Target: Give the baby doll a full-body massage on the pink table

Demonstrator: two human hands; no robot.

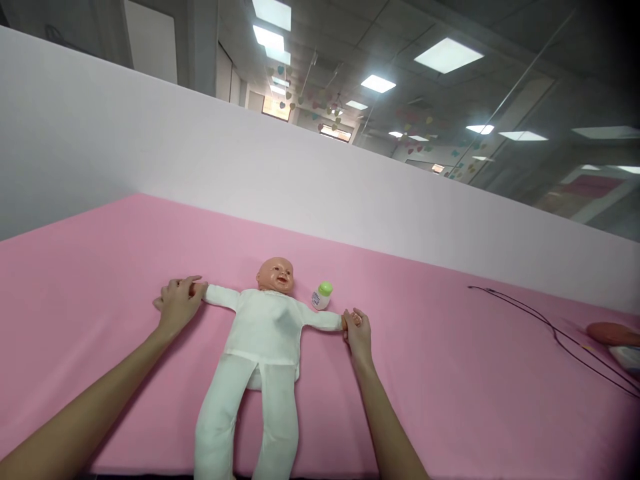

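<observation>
A baby doll with a white cloth body lies on its back on the pink sheet, its head away from me and both arms stretched out sideways. My left hand is closed round the doll's hand at the left. At the right, my right hand grips the doll's other hand between thumb and fingers. Close to the doll's head, above its right-side arm, is a small bottle with a green cap and a clear body, standing slightly tilted in view. The doll's feet are out of sight.
A thin black cable runs over the sheet at the right. Beside its lower end, at the right edge, lies a brownish-orange rounded object, partly cut off. A white partition wall borders the far side, with glass above it.
</observation>
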